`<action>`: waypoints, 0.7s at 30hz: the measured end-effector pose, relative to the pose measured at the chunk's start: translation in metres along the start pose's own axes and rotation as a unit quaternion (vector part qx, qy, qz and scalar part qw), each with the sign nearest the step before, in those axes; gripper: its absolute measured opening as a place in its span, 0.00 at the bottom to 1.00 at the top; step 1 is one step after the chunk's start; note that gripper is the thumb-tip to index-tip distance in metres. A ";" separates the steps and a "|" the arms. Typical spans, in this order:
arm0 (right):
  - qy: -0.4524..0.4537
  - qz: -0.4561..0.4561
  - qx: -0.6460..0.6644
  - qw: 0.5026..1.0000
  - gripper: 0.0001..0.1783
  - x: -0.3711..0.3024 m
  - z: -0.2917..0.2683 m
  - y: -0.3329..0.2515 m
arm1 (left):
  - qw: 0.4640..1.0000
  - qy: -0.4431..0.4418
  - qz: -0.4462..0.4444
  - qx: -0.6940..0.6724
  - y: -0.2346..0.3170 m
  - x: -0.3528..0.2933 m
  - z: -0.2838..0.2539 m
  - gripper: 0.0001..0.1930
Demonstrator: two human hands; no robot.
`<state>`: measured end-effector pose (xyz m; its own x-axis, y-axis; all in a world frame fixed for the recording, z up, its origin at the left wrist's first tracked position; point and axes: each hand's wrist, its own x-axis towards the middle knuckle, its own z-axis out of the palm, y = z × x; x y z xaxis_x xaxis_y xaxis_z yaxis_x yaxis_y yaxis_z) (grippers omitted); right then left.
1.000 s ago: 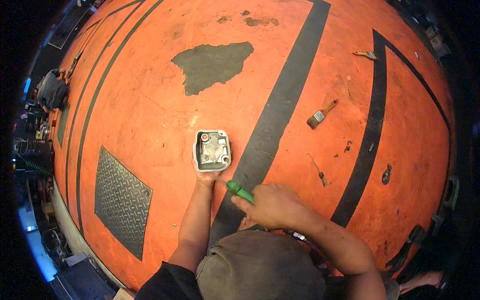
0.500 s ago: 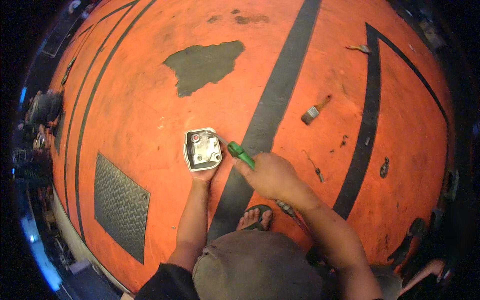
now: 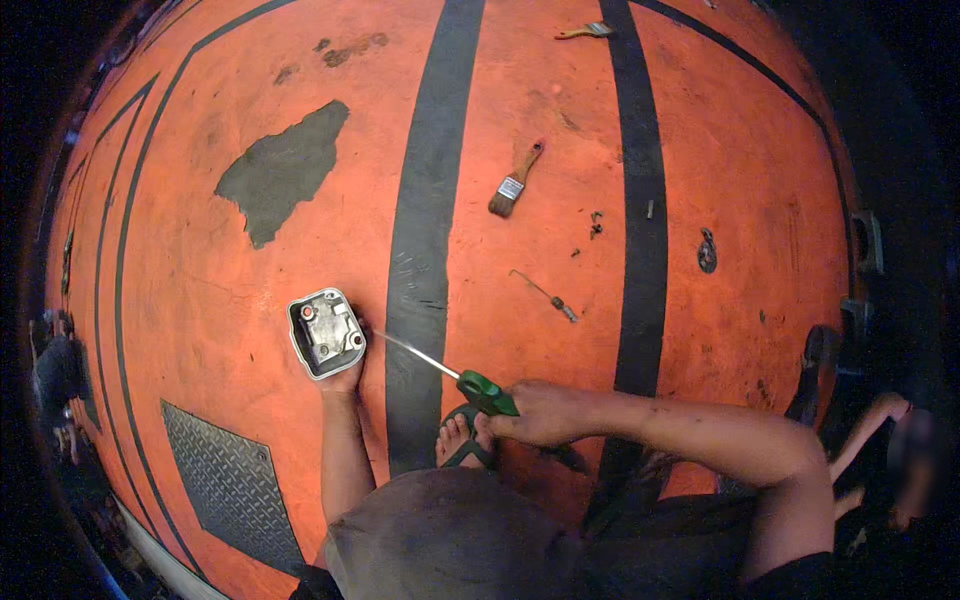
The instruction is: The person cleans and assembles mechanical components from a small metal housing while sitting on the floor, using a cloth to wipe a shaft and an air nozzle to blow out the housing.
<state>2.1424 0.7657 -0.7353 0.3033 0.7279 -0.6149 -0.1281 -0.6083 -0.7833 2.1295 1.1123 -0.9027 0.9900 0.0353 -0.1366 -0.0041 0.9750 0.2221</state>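
My left hand (image 3: 345,381) is wrapped round the underside of a squarish cast-metal cover (image 3: 326,335), its hollow side facing up. Bosses, holes and a small reddish round spot show inside it. In my right hand (image 3: 543,413) is a green air blow gun (image 3: 483,391), its long thin metal nozzle pointing left toward the cover. The nozzle tip ends just off the cover's right edge, apart from it as far as I can see. My fingers on the blow gun's grip are partly hidden.
On the orange floor lie a paintbrush (image 3: 514,182), another brush (image 3: 585,31) farther off, a thin rod with a spring-like end (image 3: 547,297), small dark parts (image 3: 596,225) and a chain-like piece (image 3: 707,250). A tread plate (image 3: 230,480) lies at left. Another person's arm (image 3: 868,435) shows at right.
The blow gun has drawn back right and nearer, its nozzle leaving the cover's inside. The cover sits farther left and lower in view. The view itself has turned, shifting the floor things left.
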 end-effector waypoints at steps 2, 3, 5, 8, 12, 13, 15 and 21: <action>0.010 0.051 -0.116 0.992 0.22 -0.034 -0.003 0.007 | 0.999 0.032 0.020 0.004 0.008 -0.008 -0.012 0.25; -0.013 0.090 -0.180 0.979 0.21 -0.058 -0.013 0.005 | 0.999 0.047 0.009 0.004 0.005 -0.013 0.002 0.24; -0.066 0.148 -0.293 0.942 0.22 -0.095 -0.022 0.019 | 0.999 0.025 0.013 0.016 -0.005 -0.019 0.030 0.25; -0.048 0.136 -0.339 0.930 0.24 -0.132 -0.002 0.097 | 0.999 0.037 -0.004 0.020 -0.031 -0.014 0.040 0.28; -0.042 0.119 -0.396 0.909 0.33 -0.136 0.001 0.176 | 0.996 0.020 -0.075 0.041 -0.063 -0.014 0.053 0.32; -0.077 0.135 -0.358 0.921 0.35 -0.129 -0.006 0.172 | 0.993 0.090 -0.069 0.035 -0.070 -0.014 0.056 0.34; -0.146 0.166 -0.280 0.934 0.40 -0.112 -0.023 0.158 | 0.993 0.062 -0.089 0.051 -0.082 -0.014 0.056 0.36; -0.126 0.126 -0.302 0.936 0.24 -0.078 -0.041 0.123 | 0.989 0.093 -0.102 0.046 -0.092 -0.023 0.054 0.33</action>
<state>2.1413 0.6213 -0.7799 0.0935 0.5421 -0.8351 0.4154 -0.7835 -0.4621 2.1149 1.0098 -0.8676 0.9259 -0.1131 -0.3604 0.2155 0.9418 0.2581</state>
